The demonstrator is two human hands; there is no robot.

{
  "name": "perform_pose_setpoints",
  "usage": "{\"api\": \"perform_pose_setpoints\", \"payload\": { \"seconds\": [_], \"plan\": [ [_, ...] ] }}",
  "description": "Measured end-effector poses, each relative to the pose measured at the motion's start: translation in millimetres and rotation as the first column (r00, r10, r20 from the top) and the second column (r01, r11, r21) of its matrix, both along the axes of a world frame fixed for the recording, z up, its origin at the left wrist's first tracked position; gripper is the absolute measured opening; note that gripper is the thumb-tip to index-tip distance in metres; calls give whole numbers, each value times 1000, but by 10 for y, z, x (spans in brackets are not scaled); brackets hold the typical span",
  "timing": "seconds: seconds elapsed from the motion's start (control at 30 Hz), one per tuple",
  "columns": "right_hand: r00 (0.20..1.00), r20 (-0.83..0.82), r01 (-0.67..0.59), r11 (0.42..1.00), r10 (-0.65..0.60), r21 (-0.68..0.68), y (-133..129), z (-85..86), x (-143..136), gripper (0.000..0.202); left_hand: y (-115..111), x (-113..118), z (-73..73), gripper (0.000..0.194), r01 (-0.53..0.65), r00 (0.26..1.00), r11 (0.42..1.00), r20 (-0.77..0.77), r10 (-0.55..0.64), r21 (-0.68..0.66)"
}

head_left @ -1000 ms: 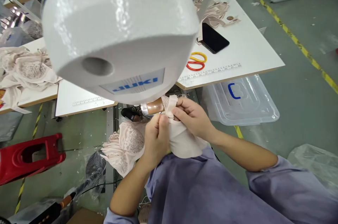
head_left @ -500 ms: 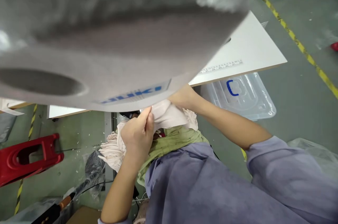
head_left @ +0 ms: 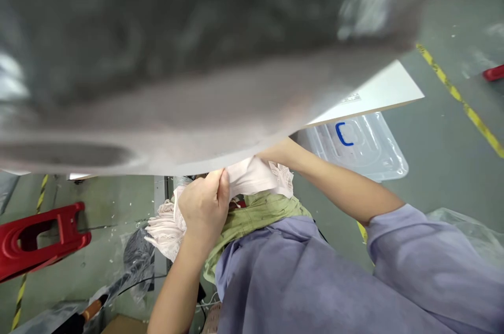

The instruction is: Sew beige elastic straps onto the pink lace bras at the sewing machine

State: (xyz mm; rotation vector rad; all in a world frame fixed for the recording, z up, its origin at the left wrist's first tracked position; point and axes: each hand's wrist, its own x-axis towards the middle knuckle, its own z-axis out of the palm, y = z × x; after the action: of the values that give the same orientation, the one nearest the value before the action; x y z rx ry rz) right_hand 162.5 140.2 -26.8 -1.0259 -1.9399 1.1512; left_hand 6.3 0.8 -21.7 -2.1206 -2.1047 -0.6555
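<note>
The large, blurred sewing machine body (head_left: pixel 197 108) fills the upper part of the view, close to the camera. Below its edge, my left hand (head_left: pixel 205 196) is closed, thumb against fingers, pinching the pale pink fabric (head_left: pixel 252 176). The fabric stretches rightward from that hand toward my right hand (head_left: pixel 277 151). Only the back of my right hand and its wrist show; its fingers are hidden behind the machine. Ruffled pale lace fabric (head_left: pixel 167 226) hangs left of my left hand, and a green cloth (head_left: pixel 260 213) lies across my lap.
A white table (head_left: pixel 378 90) juts out at the right, above a clear plastic box (head_left: pixel 358 145) with a blue handle. A red stool (head_left: pixel 43 239) stands on the floor at the left. Clear plastic bags (head_left: pixel 137 260) and a cable lie near the lower left.
The machine body now covers more of the view, hiding its blue lettering and more of the white table. Both hands appear slightly lower, with my left hand still pinching the fabric.
</note>
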Motion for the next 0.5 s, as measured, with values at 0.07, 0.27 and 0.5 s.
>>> {"api": "perform_pose_setpoints", "payload": {
  "seconds": [0.07,0.27,0.5],
  "plan": [
    [1000,-9,-5,1000,5,13,8,-8,10,15,8,2,12,33,1,1000,1000,-9,-1,-11],
    [999,46,-8,1000,7,18,-4,61,-17,15,8,-42,46,33,-1,1000,1000,15,0,23],
    [999,38,0,1000,0,8,-99,-10,-88,26,-90,-138,59,34,-35,994,999,103,34,8]
  ]
}}
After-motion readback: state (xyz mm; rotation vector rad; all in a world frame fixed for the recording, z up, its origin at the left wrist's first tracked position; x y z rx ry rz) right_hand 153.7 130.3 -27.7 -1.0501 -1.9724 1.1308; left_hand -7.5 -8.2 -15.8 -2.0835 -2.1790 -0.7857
